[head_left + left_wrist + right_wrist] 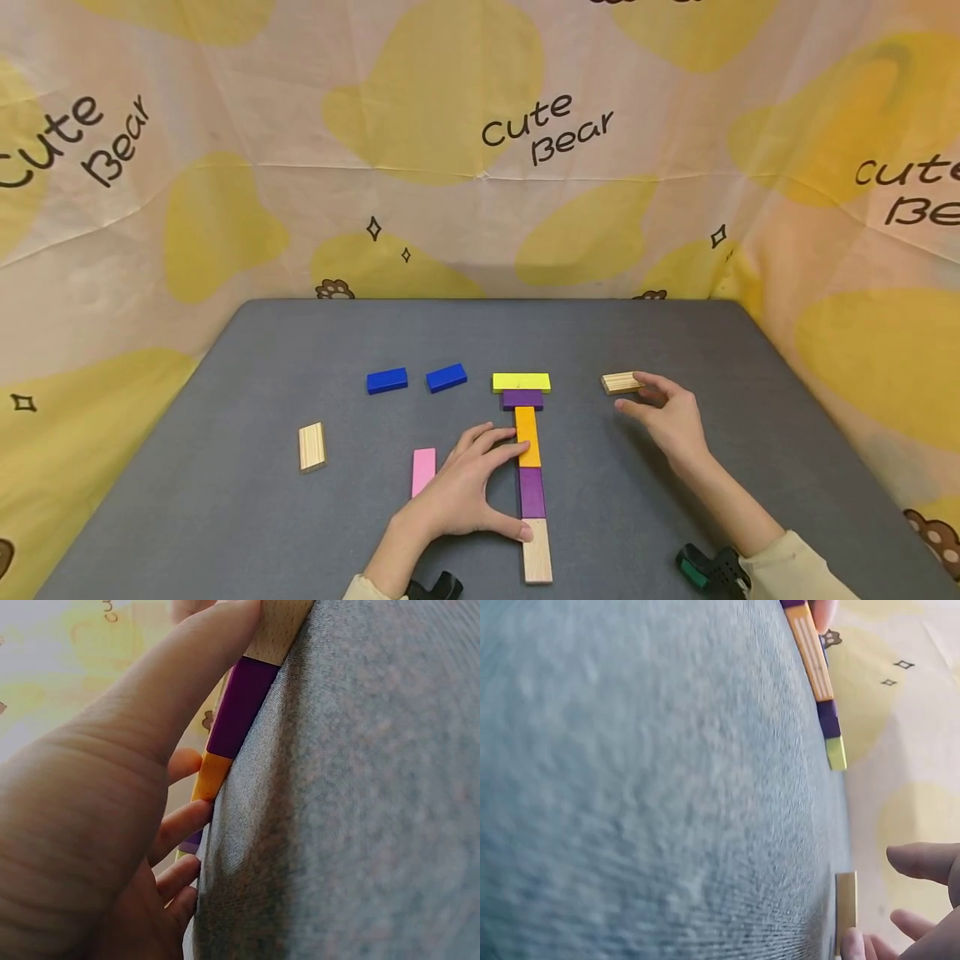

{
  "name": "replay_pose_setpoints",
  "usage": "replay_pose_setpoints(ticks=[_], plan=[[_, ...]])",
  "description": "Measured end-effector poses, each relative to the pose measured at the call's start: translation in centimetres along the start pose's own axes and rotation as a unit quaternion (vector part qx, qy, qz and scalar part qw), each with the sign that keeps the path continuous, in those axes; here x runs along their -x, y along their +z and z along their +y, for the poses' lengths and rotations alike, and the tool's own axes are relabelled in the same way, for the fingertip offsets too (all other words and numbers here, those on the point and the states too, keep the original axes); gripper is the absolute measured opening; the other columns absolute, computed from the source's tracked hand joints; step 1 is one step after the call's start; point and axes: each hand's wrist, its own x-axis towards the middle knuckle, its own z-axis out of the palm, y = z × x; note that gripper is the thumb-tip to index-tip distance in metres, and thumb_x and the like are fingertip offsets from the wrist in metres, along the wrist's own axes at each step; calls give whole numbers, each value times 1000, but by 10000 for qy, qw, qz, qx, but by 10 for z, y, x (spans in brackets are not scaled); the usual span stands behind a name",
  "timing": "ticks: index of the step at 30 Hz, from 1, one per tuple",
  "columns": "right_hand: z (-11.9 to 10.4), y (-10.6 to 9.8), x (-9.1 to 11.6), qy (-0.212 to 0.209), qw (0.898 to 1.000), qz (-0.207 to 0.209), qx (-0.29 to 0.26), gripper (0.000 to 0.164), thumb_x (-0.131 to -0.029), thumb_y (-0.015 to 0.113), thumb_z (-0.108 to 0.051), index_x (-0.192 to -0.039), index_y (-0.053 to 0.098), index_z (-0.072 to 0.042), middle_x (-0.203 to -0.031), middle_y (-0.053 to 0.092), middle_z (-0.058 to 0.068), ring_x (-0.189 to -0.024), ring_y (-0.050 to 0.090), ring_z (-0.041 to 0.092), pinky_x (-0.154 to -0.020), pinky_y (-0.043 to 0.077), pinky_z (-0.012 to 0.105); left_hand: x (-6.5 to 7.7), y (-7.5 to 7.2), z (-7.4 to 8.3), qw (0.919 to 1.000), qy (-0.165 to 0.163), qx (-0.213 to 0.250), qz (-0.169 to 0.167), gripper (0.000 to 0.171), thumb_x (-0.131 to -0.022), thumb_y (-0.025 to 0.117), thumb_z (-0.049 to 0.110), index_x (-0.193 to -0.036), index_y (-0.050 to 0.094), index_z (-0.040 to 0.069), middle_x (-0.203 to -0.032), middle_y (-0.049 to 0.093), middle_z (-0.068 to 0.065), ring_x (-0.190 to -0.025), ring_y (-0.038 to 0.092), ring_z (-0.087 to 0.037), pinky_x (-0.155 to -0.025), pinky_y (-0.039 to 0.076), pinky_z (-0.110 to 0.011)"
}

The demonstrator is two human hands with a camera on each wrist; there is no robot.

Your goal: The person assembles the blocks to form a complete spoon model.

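A row of flat wooden blocks runs away from me: a plain wood block (537, 560), a purple block (532, 493), an orange block (527, 425), and a second purple block (522, 400) lying crosswise against a yellow-green block (521, 382). My left hand (465, 487) spans the row's left side with spread fingers, its thumb on the plain block and fingertips at the orange one. Farther right, my right hand (675, 421) reaches a loose striped wood block (619, 383). One of its fingers touches that block's right end; in the right wrist view the thumb (922, 861) stays apart.
Two blue blocks (387, 381) lie at the back left of the row. Partly behind the left hand is a pink block (423, 472), with another striped wood block (312, 447) farther left. The grey table (225, 500) meets a printed cloth (435, 100) behind.
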Motion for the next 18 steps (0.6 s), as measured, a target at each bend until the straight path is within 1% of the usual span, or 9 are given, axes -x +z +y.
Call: replay_pose_setpoints(ticks=[4, 7, 13, 16, 18], plan=[[3, 0, -5, 79, 9999, -53, -64, 62, -83, 80, -15, -138, 54, 1, -134, 54, 21, -123, 50, 32, -84, 44, 24, 0, 0, 1, 10000, 12, -15, 1, 99, -62, 80, 71, -147, 48, 30, -153, 33, 8, -144, 16, -25, -106, 29, -58], [5, -1, -8, 65, 9999, -115, -79, 62, -83, 80, -13, -138, 54, 1, -135, 54, 20, -124, 50, 31, -80, 42, 17, 1, 0, 1, 10000, 53, -33, 27, 99, -62, 80, 70, -147, 48, 29, -153, 33, 7, -144, 16, -25, -106, 29, -58], [10, -5, -16, -164, 9991, -352, -183, 62, -80, 82, -7, -136, 56, 2, -137, 53, 19, -126, 49, 31, -80, 43, 12, 1, 0, 1, 10000, 46, -45, 18, 99, -63, 79, 71, -147, 48, 30, -154, 33, 7, -144, 16, -25, -106, 29, -59], [11, -5, -19, -182, 9987, -362, -303, 62, -78, 81, -3, -134, 56, 5, -143, 46, 21, -125, 49, 34, -79, 45, 11, 0, 0, 1, 10000, 20, -28, -5, 99, -63, 79, 71, -147, 48, 30, -154, 33, 8, -144, 16, -25, -106, 29, -59], [12, -5, -21, -181, 9986, -357, -336, 61, -78, 82, -1, -133, 56, 7, -147, 39, 23, -125, 49, 36, -80, 47, 14, 0, 0, 1, 10000, 13, -16, -15, 99, -63, 79, 71, -147, 48, 30, -154, 33, 8, -144, 16, -25, -106, 28, -59]])
